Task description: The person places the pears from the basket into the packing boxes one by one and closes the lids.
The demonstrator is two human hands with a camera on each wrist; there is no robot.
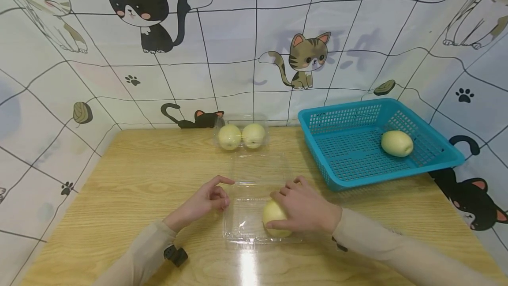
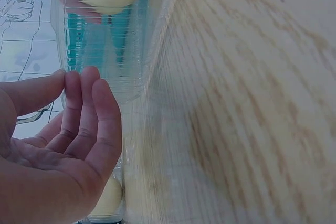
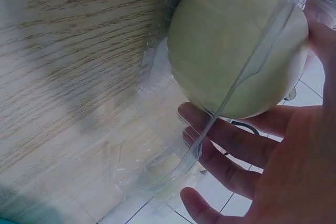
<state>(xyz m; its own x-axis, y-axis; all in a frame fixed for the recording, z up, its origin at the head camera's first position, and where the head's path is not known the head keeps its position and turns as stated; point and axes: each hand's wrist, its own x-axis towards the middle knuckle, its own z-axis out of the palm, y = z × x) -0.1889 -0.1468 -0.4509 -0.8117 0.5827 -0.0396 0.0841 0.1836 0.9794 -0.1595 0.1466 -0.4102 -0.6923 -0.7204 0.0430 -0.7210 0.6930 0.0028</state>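
Note:
A pale yellow pear sits in the right half of an open clear plastic clamshell box, whose lid lies folded back. My right hand grips this pear from above and the right side. In the right wrist view the pear shows through the box wall, with the fingers of my right hand around it. At the box's left edge is my left hand. In the left wrist view, thumb and fingertips of my left hand pinch the box's rim.
Behind the lid, a second clear box holds two pears. A blue plastic basket stands at the right with one pear inside. A cat-patterned cloth rises behind the wooden table.

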